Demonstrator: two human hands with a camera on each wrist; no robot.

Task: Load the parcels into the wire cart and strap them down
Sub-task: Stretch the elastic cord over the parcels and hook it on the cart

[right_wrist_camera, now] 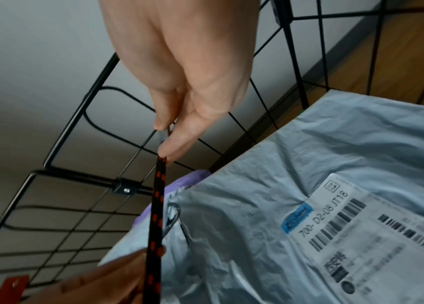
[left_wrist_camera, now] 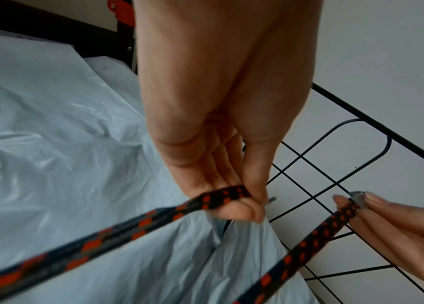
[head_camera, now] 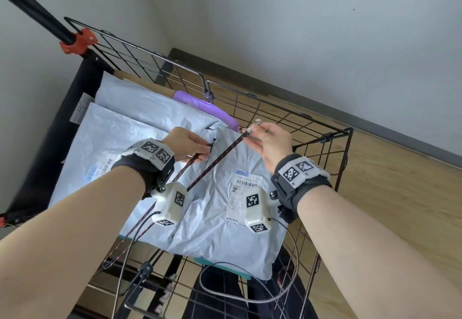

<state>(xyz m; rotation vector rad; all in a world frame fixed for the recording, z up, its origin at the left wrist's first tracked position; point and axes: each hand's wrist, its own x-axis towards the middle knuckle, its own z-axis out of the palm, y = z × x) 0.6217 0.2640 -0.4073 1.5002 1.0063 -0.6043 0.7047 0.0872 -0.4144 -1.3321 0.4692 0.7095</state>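
Each hand pinches one cord end, the left hand (head_camera: pixel 186 145) and right hand (head_camera: pixel 271 143) ready to hook the cart (head_camera: pixel 322 141) over parcels (head_camera: pixel 207 208).

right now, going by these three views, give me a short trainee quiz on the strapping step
1. True or false: the metal hook in the right hand is already latched on the wire cart.
2. Multiple choice: what does the left hand pinch? A) a shipping label B) the black-and-red bungee cord C) the purple parcel
3. Fill in: the cord strands run above the grey ___ parcels.

Key
1. False: it is held above the parcels, clear of the wire.
2. B
3. Plastic mailer parcels, labels facing up.
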